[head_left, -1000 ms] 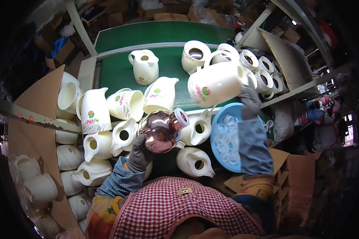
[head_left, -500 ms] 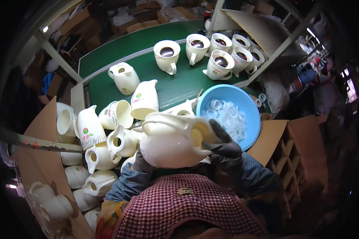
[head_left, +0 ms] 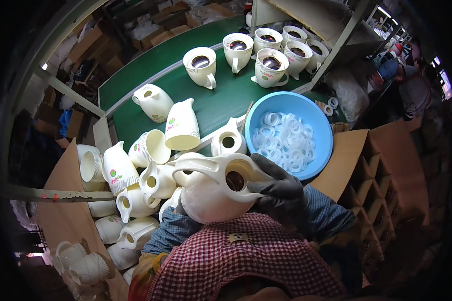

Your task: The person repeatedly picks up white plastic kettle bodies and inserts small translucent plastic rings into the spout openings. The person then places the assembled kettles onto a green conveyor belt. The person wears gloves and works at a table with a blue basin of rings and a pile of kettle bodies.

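A cream plastic jug shell (head_left: pixel 211 198) with a spout and a loop handle lies tilted in front of my apron. Its round opening faces up and to the right, and a dark, glossy brown surface shows inside. My right hand (head_left: pixel 281 188), in a dark grey glove, grips the rim by the spout, thumb and fingers closed on it. Most of my left hand (head_left: pixel 182 209) is hidden behind the jug's lower left side, where it holds the body. Right beyond the jug stands a blue basin (head_left: pixel 328 143) of translucent white plastic rings (head_left: pixel 286 143).
Several cream jug shells (head_left: pixel 158 180) are heaped at the left, by an open cardboard box (head_left: pixel 60 200). Jugs with dark round inserts (head_left: pixel 271 62) stand upright on the green belt (head_left: pixel 150 67). A divided carton (head_left: pixel 369 190) is at the right. A metal post (head_left: pixel 344 42) rises behind the basin.
The jug has turned in my hands, its handle now toward the upper left. Its opening showed pale inside before and shows dark brown now. The whole view has shifted slightly.
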Tool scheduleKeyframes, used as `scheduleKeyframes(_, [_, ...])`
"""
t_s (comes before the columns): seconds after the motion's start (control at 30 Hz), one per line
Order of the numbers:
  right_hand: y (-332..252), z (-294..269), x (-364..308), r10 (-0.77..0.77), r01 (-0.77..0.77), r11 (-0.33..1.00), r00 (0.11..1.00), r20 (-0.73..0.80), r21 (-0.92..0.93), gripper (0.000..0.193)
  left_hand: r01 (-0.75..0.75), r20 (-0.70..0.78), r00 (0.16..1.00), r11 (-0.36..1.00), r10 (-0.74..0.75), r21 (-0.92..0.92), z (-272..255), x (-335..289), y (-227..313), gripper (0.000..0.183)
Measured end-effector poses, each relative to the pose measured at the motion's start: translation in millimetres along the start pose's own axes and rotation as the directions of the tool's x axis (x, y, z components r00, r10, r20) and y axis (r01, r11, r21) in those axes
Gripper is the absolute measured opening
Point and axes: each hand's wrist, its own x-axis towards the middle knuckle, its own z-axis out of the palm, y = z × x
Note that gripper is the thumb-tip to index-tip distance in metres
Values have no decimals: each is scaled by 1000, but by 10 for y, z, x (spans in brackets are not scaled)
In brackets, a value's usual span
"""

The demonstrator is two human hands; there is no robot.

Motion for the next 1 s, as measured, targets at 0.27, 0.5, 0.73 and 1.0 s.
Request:
scheduleKeyframes(0.27, [-25, -78, 44, -42, 42, 999, 999, 33, 3, 31, -84, 38, 996, 984, 78, 157, -74, 18, 11, 65])
scheduleKeyframes(0.5, [15, -110, 55, -85, 88, 994, 995, 45, -59, 28, -275, 51, 961, 952, 271, 134, -118, 106, -144, 70])
scheduleKeyframes(0.73, [66, -139, 81, -131, 135, 990, 989, 69, -43, 25, -3, 88, 994, 820, 65, -572, -120, 152, -392, 67])
scheduleKeyframes(1.0, [243, -103, 114, -197, 198, 980, 980, 31, -24, 27, -40, -46, 999, 181, -27, -983, -147, -208, -779, 73])
